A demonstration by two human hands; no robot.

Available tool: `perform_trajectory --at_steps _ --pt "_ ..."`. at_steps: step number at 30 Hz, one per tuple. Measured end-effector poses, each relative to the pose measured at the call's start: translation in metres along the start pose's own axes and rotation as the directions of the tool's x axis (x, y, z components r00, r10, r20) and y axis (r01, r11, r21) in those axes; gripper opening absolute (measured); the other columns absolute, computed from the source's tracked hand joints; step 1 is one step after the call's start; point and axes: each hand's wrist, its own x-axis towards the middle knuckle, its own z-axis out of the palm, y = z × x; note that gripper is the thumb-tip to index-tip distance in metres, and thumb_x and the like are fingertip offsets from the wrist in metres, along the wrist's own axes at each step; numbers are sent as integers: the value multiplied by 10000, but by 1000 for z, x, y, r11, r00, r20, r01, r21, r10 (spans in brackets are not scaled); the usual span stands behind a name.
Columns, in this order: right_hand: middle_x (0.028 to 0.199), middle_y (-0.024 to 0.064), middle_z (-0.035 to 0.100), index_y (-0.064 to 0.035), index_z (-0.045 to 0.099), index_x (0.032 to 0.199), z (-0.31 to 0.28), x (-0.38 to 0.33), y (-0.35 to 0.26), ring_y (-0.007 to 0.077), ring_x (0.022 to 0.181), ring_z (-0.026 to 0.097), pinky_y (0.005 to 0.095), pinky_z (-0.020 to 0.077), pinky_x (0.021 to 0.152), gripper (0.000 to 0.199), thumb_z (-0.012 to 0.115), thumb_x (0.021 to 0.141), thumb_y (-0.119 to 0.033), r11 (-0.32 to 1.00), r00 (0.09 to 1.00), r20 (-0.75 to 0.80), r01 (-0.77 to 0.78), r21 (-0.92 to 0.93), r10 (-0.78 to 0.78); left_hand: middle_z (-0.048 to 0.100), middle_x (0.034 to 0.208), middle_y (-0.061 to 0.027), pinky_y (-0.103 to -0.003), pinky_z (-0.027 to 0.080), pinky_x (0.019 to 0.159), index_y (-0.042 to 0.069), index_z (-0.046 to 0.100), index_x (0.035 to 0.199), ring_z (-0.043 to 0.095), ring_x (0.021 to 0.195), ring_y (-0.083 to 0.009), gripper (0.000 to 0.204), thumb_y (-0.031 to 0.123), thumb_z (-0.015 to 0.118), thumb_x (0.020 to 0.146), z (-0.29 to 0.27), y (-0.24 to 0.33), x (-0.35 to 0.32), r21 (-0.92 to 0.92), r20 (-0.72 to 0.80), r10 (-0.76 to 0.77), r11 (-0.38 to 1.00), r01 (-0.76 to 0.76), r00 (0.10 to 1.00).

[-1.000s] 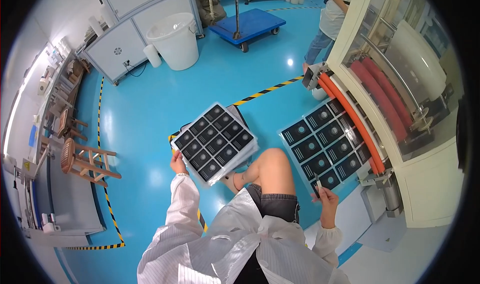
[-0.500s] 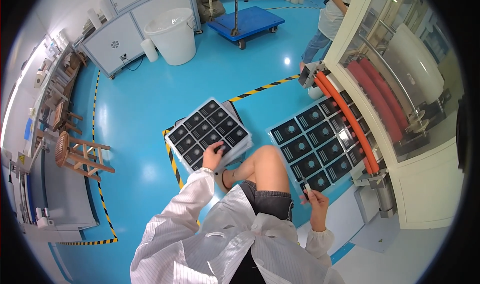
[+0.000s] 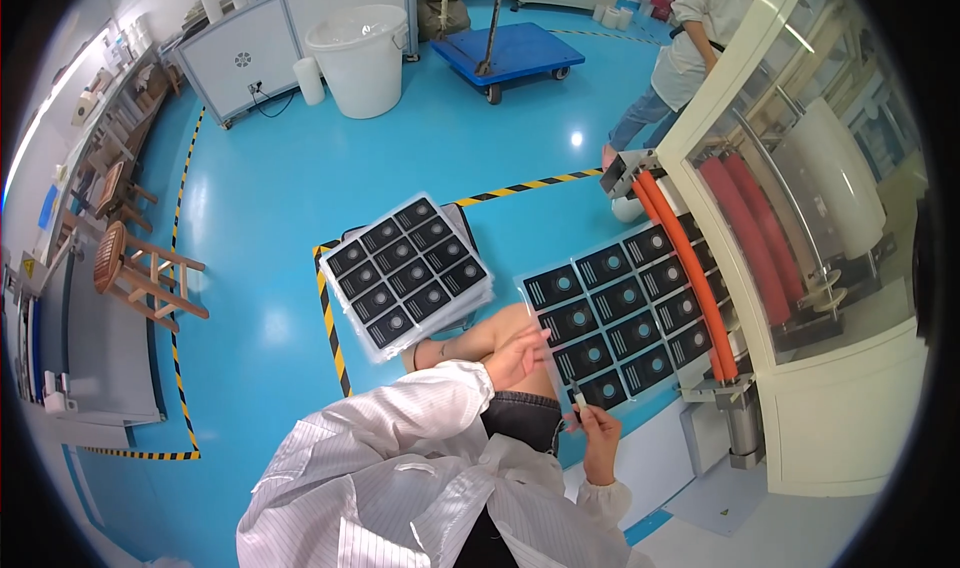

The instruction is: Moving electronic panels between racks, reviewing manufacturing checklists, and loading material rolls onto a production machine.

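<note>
A clear film sheet [image 3: 634, 303] printed with rows of black rectangles comes out from under the orange roller [image 3: 700, 278] on my right. My left hand [image 3: 515, 360] is at its left edge, fingers stretched toward the margin; contact with the film is hard to tell. My right hand [image 3: 601, 446] is closed on a small slim utility knife [image 3: 579, 397] with a pale body and dark tip, held at the sheet's near left corner. To the left, a stack of similar printed sheets [image 3: 408, 276] lies on a dark-edged low support beside my leg, untouched.
The cream machine [image 3: 850, 418] with red rollers behind a window stands at right. A person [image 3: 690, 48] in a white coat is beyond it. Farther off are a blue platform trolley [image 3: 510, 53] and white bin [image 3: 355, 63]. Wooden stools [image 3: 145, 273] stand at left.
My left hand has moved right, from the stack to the film's edge. The right hand with the knife stays by the near left corner. The view has shifted slightly.
</note>
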Motion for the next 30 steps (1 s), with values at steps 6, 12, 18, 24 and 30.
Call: perform_trajectory --at_steps 6,12,18,24,30 --pt "819 120 642 59 609 939 -4 -1 6 136 645 577 253 475 615 210 508 881 -116 999 996 80 -29 -17 30 591 1077 -51 -290 425 856 23 504 1150 553 982 -171 347 121 585 826 34 -23 16 -30 -126 31 999 -35 992" --pt "873 114 641 48 602 975 3 -4 13 132 683 593 267 493 658 218 536 872 -133 995 994 91 -71 70 64 585 1072 -61 -310 419 856 11 496 1152 545 969 -177 409 83 637 774 29 -15 11 293 -222 215 945 -145 951" --pt "901 105 630 39 599 979 -27 -26 15 127 706 575 272 487 674 239 502 892 -162 984 984 93 -157 83 149 595 1053 -42 -308 420 852 19 511 1139 549 958 -169 366 96 629 802 24 -19 2 294 -216 276 933 -207 936" --pt "823 114 624 44 583 942 -75 -37 -8 129 663 555 262 473 653 243 467 910 -167 998 974 -221 -58 -22 51 606 1038 -33 -293 445 862 13 538 1113 570 962 -160 276 59 570 842 18 -16 -6 159 -135 214 969 -192 968" --pt "782 95 636 45 577 970 -89 -1 -46 113 635 560 238 463 623 249 483 905 -176 917 951 -246 80 -392 -188 607 1039 -30 -287 436 856 19 564 1080 571 946 -145 241 66 570 844 14 -15 -13 180 -173 200 969 -169 964"
